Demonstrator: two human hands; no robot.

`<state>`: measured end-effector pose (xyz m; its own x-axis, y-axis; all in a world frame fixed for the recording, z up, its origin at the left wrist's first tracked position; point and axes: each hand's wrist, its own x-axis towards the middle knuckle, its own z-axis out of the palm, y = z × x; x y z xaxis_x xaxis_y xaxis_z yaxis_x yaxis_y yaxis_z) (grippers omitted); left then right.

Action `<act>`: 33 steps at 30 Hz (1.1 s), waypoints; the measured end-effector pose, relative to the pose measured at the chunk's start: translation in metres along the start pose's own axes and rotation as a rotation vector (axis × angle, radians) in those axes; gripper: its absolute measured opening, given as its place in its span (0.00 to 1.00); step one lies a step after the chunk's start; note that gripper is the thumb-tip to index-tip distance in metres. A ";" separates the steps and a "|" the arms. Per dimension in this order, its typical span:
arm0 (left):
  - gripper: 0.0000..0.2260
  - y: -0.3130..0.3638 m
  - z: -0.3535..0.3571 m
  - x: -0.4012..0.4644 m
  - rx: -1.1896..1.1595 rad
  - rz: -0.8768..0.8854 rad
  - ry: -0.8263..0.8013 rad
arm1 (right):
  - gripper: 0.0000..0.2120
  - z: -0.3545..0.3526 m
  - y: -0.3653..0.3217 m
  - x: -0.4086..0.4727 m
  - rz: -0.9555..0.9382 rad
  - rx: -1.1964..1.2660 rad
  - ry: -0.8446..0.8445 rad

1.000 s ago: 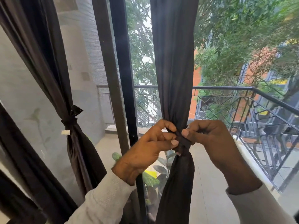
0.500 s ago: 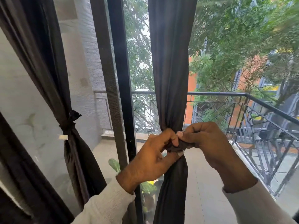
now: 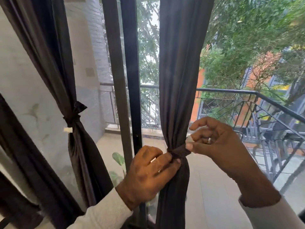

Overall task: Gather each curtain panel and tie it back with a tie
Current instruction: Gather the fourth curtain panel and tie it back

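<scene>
From the head view, your left hand (image 3: 148, 172) sits at centre frame, fingers curled and pinching the dark tie (image 3: 179, 152) where it wraps the gathered middle curtain panel (image 3: 179, 80). Your right hand (image 3: 216, 142), just right of it, pinches the tie's other end between thumb and fingertips. At left of the frame, a second curtain panel (image 3: 49, 55) hangs already cinched by its own tie (image 3: 74, 115). Behind the glass door frame (image 3: 125, 80), a balcony railing (image 3: 231, 91) crosses the right half.
</scene>
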<state>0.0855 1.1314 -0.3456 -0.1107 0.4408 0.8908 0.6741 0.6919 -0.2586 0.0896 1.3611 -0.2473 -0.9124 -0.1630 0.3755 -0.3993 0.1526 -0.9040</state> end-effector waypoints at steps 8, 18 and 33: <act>0.09 0.014 -0.004 -0.019 -0.032 -0.036 0.028 | 0.15 0.003 -0.003 -0.011 -0.083 -0.073 0.062; 0.07 0.025 -0.015 -0.031 -0.044 -0.042 0.042 | 0.17 0.010 -0.013 -0.010 -0.104 0.016 0.121; 0.05 0.008 -0.015 -0.046 -0.075 -0.086 -0.014 | 0.15 0.030 0.002 0.002 -0.132 -0.051 0.224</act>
<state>0.1065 1.1084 -0.3827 -0.1803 0.3899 0.9030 0.7142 0.6831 -0.1523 0.0894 1.3319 -0.2540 -0.8469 0.0341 0.5306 -0.5152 0.1944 -0.8348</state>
